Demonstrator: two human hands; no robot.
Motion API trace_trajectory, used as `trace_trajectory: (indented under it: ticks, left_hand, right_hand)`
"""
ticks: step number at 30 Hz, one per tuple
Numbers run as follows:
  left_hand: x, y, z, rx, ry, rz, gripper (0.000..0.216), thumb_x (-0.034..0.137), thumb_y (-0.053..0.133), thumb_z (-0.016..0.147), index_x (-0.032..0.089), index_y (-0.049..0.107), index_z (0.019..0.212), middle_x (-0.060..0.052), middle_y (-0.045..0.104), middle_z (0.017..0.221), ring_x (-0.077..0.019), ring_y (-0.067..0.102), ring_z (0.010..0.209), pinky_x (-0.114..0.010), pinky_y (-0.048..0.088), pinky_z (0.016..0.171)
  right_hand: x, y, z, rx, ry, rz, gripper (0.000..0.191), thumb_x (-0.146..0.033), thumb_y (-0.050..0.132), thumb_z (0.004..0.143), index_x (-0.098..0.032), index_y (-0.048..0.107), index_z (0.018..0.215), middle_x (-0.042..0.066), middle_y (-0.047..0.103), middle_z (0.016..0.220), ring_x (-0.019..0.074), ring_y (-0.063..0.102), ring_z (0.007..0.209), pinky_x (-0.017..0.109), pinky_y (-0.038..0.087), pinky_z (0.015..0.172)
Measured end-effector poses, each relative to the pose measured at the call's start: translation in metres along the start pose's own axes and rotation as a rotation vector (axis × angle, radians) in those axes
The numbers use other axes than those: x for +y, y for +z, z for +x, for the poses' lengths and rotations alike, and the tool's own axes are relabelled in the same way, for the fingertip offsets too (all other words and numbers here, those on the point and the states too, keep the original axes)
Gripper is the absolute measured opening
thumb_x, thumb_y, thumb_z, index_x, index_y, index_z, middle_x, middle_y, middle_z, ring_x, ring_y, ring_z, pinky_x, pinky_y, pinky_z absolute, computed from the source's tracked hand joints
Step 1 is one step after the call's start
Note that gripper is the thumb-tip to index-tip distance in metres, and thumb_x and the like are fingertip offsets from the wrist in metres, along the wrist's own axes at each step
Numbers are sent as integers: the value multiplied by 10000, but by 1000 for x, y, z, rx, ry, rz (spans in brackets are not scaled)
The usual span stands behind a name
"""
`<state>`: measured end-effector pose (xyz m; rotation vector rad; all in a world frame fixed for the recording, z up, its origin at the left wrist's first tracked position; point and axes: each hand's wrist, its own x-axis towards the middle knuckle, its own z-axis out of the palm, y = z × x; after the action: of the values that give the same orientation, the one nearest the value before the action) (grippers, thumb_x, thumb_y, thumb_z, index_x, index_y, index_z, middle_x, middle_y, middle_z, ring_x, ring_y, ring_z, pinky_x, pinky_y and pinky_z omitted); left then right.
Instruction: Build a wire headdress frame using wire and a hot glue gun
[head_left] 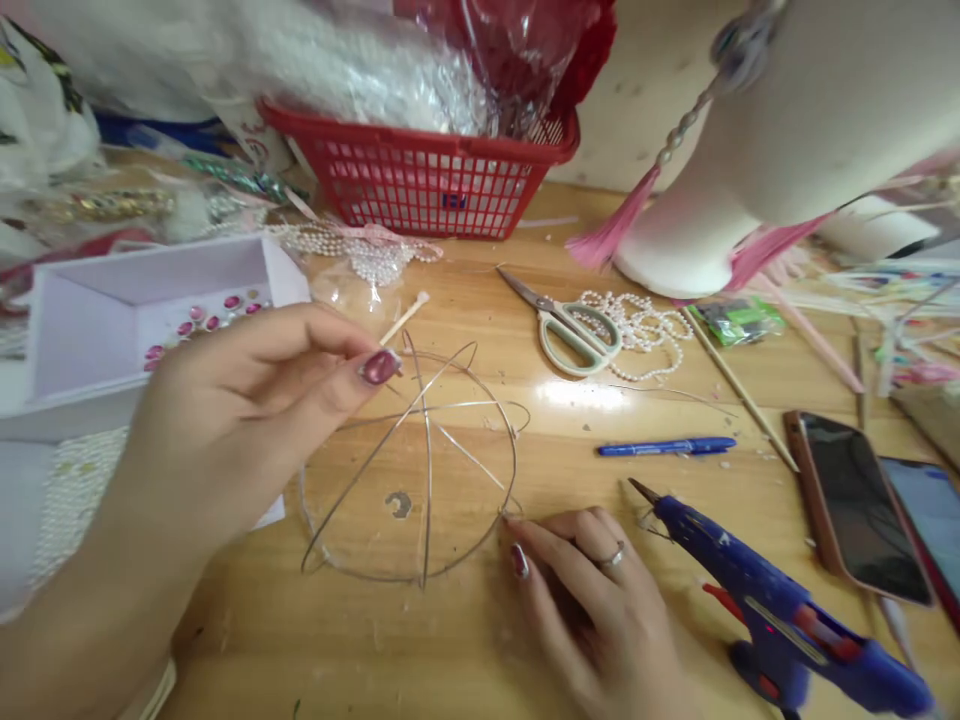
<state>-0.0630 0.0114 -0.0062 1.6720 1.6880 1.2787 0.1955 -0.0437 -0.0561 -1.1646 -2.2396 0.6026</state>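
A cotton swab [405, 317] is pinched between the thumb and index finger of my left hand [255, 410], its white tip pointing up and right. Below it on the table lies a round wire frame [426, 450], a hoop with thin wires crossing near its middle and small loops at the rim. My right hand [592, 600] rests at the hoop's lower right, the index fingertip and thumb closed on the rim there. A blue glue gun [772, 590] lies to the right of that hand, nozzle towards the frame.
Behind stand a red basket [442, 185] and a white stand [675, 230] with pink tassels. Scissors [574, 335], pearl strings [652, 335], a blue pen [666, 447] and a phone [855, 500] lie to the right. A white box [150, 270] of pink gems is at left.
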Motion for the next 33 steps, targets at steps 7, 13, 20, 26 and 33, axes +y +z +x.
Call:
trace_trajectory:
  ticks: [7,13,20,26,33]
  left_hand:
    - [7,1,7,-62,-98,-197,80,296,707,800,219,692,782,41,736,803,-105,657,762,-206,527,731]
    - [4,1,8,-129,-66,-230,157,358,681,815,203,699,812,-10,738,838,-155,655,811,-266,510,778]
    - [1,0,9,-135,-31,-252,213,421,684,806,208,689,816,-46,758,899,-202,685,861,-317,538,824]
    - [1,1,9,-130,-11,-242,209,427,679,804,219,685,789,-42,765,915,-194,687,867,-305,547,839]
    - [3,1,9,-132,-29,-248,189,409,671,800,221,688,796,-37,767,893,-193,689,854,-300,547,828]
  right_hand:
    - [2,9,-3,45,17,21,212,-110,547,953,-134,693,1105,72,634,859,200,586,797,338,505,678]
    - [3,12,-4,64,5,18,209,-129,539,961,-114,715,1073,81,641,844,209,589,797,341,480,686]
    - [5,14,-4,100,35,34,197,-160,539,970,-147,718,1052,69,648,851,209,597,813,342,475,714]
    - [6,14,-5,79,38,31,210,-179,528,976,-143,714,1068,79,647,880,216,600,835,356,480,737]
    - [6,14,-5,66,53,24,218,-187,527,980,-146,714,1085,78,651,881,220,608,844,360,483,750]
